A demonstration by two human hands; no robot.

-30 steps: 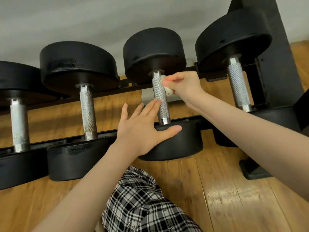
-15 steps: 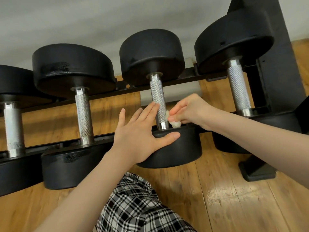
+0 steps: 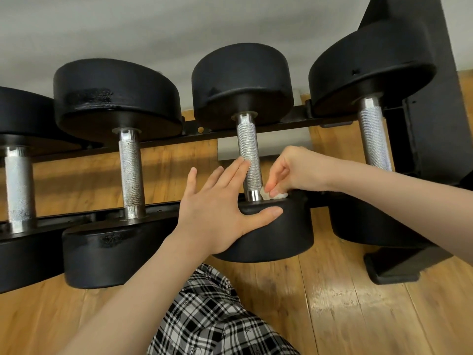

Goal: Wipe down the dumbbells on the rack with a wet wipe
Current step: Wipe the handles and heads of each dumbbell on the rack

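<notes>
Now lower than a second ago, right hand (image 3: 294,172) pinching wet wipe (image 3: 275,195) at base of third dumbbell (image 3: 249,160) handle on rack (image 3: 281,124), left hand (image 3: 220,213) flat, fingers spread, against near weight.

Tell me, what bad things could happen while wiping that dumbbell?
The left hand rests open on the near weight head of the dumbbell; if it rolled on the rack, fingers might get pinched. The wet wipe, pinched by the right hand, is tiny and could slip down by the handle.
</notes>
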